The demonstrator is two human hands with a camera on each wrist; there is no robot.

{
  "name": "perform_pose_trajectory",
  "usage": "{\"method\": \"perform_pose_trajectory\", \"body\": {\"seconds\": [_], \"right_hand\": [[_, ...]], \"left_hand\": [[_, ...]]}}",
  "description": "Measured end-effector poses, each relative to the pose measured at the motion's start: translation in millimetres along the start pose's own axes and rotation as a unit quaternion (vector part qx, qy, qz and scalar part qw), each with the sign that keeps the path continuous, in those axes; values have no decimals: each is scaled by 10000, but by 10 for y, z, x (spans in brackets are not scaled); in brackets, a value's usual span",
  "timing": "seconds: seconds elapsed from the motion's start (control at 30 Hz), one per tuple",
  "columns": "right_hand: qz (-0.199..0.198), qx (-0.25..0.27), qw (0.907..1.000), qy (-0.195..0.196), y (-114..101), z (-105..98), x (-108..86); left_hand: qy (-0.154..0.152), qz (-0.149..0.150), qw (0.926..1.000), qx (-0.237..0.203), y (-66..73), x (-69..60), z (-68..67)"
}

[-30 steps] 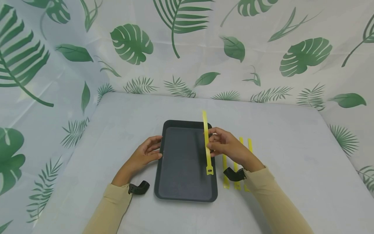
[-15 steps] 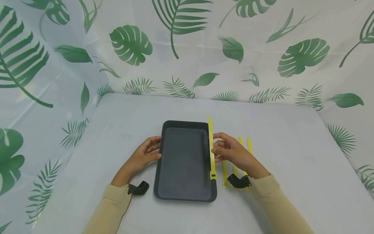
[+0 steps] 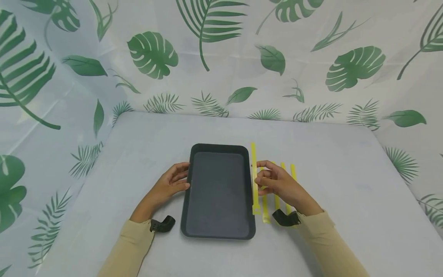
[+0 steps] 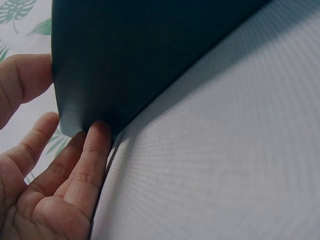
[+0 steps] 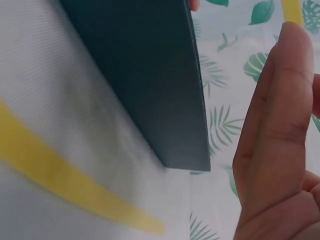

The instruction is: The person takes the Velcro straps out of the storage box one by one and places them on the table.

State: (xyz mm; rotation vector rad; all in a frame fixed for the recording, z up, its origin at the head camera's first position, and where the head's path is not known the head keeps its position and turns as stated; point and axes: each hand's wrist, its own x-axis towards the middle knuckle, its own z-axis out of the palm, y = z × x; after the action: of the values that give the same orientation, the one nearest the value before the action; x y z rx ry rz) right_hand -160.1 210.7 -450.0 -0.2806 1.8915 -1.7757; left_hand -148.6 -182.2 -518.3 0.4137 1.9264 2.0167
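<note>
A dark grey rectangular tray (image 3: 221,192) lies on the table. My left hand (image 3: 169,184) rests at its left side, and in the left wrist view fingers (image 4: 92,155) touch the tray's outer wall (image 4: 135,55). Just off the right rim, my right hand (image 3: 280,184) pinches a yellow cable strap (image 3: 255,192) with a slotted end, held lengthwise beside the tray. Only a bit of that strap (image 5: 292,11) shows in the right wrist view, behind a finger. Several more yellow straps (image 3: 265,211) lie under and beyond the right hand, partly hidden by it.
A pale cloth (image 3: 339,200) covers the table. Behind it and to both sides hangs a leaf-print backdrop (image 3: 221,77). Black wrist cameras (image 3: 163,224) jut from both sleeves, the right one over the straps.
The right hand has carried the yellow cable strap rightward and slightly toward me, from above the tray to just outside its right rim. The left hand has stayed at the tray's left side.
</note>
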Motion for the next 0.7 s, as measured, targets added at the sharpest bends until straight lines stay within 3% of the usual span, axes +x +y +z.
{"method": "perform_pose_trajectory", "body": {"seconds": [0.7], "right_hand": [[-68,9,9999,121,103,-116,-176]], "left_hand": [[0,101,9999,71,-15,3,-4]]}}
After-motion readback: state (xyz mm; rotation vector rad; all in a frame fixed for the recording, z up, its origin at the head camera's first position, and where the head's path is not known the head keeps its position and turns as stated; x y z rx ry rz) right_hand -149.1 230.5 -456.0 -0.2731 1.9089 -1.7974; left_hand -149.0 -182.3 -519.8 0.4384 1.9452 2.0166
